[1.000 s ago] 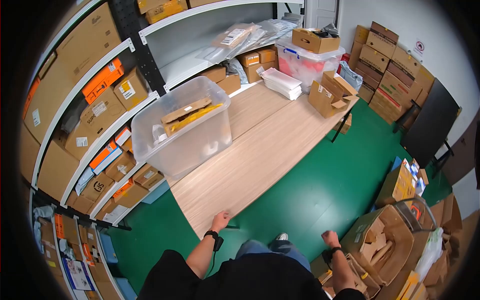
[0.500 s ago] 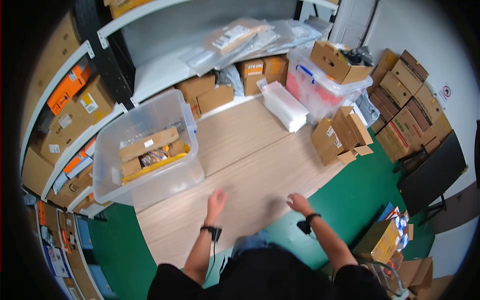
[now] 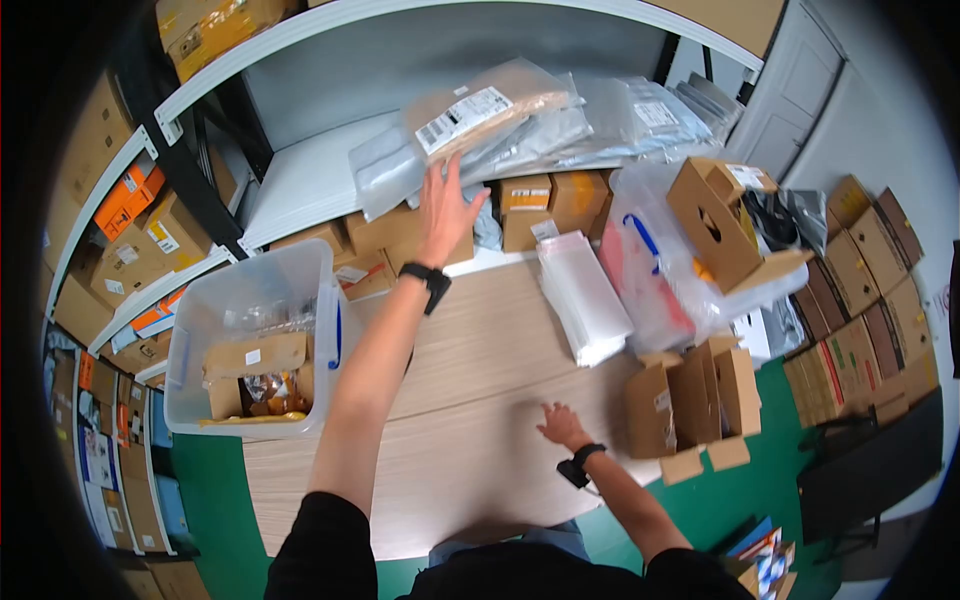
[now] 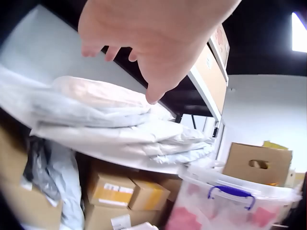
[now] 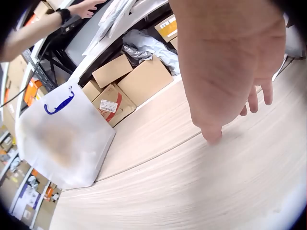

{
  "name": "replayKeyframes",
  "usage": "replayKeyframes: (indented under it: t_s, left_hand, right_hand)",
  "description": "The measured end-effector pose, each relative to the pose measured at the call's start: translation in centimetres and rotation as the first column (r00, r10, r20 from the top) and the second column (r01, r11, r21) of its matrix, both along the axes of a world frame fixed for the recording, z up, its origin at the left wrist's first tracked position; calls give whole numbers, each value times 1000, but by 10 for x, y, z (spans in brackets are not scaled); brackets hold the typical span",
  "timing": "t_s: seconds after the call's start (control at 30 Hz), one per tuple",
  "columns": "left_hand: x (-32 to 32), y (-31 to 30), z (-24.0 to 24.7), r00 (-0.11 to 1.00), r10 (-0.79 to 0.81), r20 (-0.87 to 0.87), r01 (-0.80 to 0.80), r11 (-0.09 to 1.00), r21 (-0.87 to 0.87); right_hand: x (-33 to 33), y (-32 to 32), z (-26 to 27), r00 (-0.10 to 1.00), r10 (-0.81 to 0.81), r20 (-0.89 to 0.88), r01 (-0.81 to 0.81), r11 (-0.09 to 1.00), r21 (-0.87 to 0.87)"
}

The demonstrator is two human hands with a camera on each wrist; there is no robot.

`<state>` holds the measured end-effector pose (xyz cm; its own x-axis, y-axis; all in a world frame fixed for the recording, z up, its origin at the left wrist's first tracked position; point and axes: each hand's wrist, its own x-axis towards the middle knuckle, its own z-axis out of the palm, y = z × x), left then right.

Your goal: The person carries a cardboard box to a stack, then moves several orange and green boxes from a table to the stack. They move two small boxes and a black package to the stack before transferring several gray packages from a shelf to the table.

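Observation:
My left hand [image 3: 446,212] reaches up to the shelf, its fingers extended at the near edge of a clear plastic-wrapped brown parcel [image 3: 500,95] with a white label. In the left wrist view, the hand [image 4: 153,38] is over the pile, thumb and fingers spread apart. Under the parcel lie grey and white plastic mailer bags [image 3: 385,170]. My right hand [image 3: 566,427] hovers low over the wooden table [image 3: 460,440], fingers loosely spread and holding nothing. A stack of white plastic sleeves [image 3: 585,300] lies on the table beyond it.
A clear plastic bin [image 3: 250,300] holding an opened carton stands on the table's left. On the right are an opened cardboard box [image 3: 655,410] and a lidded tub [image 3: 650,240] with a carton [image 3: 720,220] on top. Boxes [image 3: 550,200] fill the space below the shelf edge [image 3: 310,190].
My left hand has risen from low over the table to the parcel on the shelf. The right hand has come from beside the table to above it. The view has moved closer to the shelf.

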<state>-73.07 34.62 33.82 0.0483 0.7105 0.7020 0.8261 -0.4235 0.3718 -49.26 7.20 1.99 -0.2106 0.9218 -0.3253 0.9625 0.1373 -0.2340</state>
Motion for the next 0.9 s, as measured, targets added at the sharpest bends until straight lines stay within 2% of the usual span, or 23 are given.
replayKeyframes:
  t_s: [0.03,0.1,0.13,0.2,0.23,0.3,0.33,0.43,0.47,0.5,0.53,0.57,0.6,0.67,0.8,0.87,0.9]
  left_hand:
    - [15,30,16,1000,14,-10,-14,1000,3]
    - [42,85,42,974,160,-162,-158,987,26]
    - [53,106,53,970,173,-168,-170,985,33]
    - [68,142,69,920,218,-324,-269,956,-120]
    - [69,161,70,916,231,-328,-282,952,-119]
    - [62,184,69,947,62,-315,-193,894,-404]
    - [61,186,64,914,106,-392,-253,903,-347]
    - [54,182,63,885,122,-448,-273,918,-288]
    - [52,177,63,879,183,-439,-294,935,-198]
    - [45,178,61,877,186,-443,-299,933,-200]
    - [33,178,59,886,219,-409,-289,950,-117]
    - [20,179,57,894,248,-373,-280,960,-32]
    - [8,177,57,892,251,-377,-285,958,-35]
    - [-12,169,60,896,327,-299,-292,944,156]
    - [-55,146,72,877,392,-278,-343,916,210]
    - [-77,138,68,863,417,-284,-314,885,345]
    - [-91,135,63,866,414,-281,-312,886,344]
  right_hand:
    - [5,1,-5,1000,20,5,-20,999,-42]
    - [20,11,-14,996,79,-51,-81,995,-50]
    - [26,14,-11,994,81,-78,-87,993,-78]
    - [38,21,-8,981,96,-167,-110,991,-74]
    - [45,27,-9,979,109,-170,-123,990,-73]
    - [58,37,-15,936,139,-324,-196,969,-150]
    - [63,36,-19,907,117,-405,-184,974,-131]
    - [80,54,-8,851,96,-516,-224,956,-192]
    - [82,63,1,849,98,-519,-229,954,-194]
    - [80,79,16,853,106,-510,-212,965,-153]
    - [77,95,27,858,114,-501,-195,974,-112]
    - [73,109,34,832,133,-539,-181,983,-36]
    - [68,122,41,804,155,-574,-162,986,39]
    - [65,146,70,786,154,-599,-127,988,88]
    - [54,192,128,757,196,-623,-95,977,191]
    - [45,219,152,762,219,-609,-44,956,289]
    - [39,240,168,751,237,-616,-7,936,352]
